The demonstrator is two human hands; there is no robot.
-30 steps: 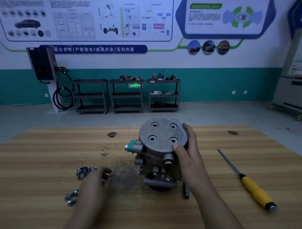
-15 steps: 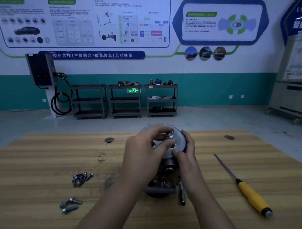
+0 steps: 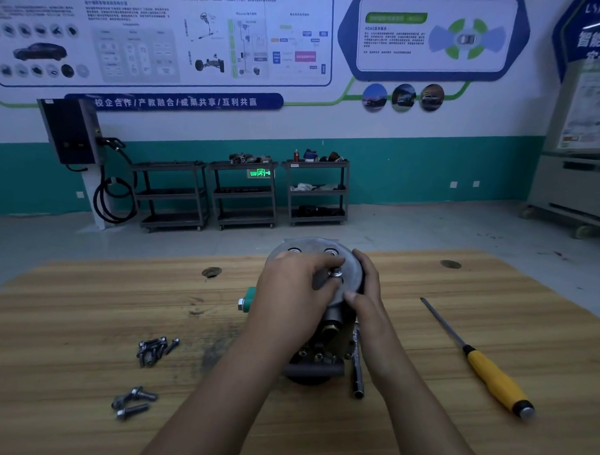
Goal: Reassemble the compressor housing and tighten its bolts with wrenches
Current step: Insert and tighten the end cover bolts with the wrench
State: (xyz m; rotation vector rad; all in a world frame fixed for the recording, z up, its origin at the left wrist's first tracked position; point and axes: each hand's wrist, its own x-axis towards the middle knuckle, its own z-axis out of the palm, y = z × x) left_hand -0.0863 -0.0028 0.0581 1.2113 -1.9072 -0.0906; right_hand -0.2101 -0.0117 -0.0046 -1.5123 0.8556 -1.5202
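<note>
A grey metal compressor (image 3: 322, 330) stands upright on the wooden table (image 3: 85, 305), its round cover plate (image 3: 311, 250) facing up with bolt holes. My left hand (image 3: 291, 298) reaches over the cover and pinches a bolt (image 3: 334, 272) standing in the near right hole. My right hand (image 3: 366, 294) grips the right side of the housing, thumb on the cover's edge. Several loose bolts (image 3: 153, 350) lie to the left, and two more bolts (image 3: 132, 402) lie nearer the front edge.
A dark socket wrench (image 3: 357, 369) lies right against the compressor, partly under my right wrist. A yellow-handled tool with a long shaft (image 3: 481, 363) lies at the right. Metal carts (image 3: 245, 194) and a wall charger (image 3: 70, 130) stand far behind.
My left hand came from the bolts at the left up onto the cover with a bolt, and now holds it in the near right hole. My right hand stayed on the housing.
</note>
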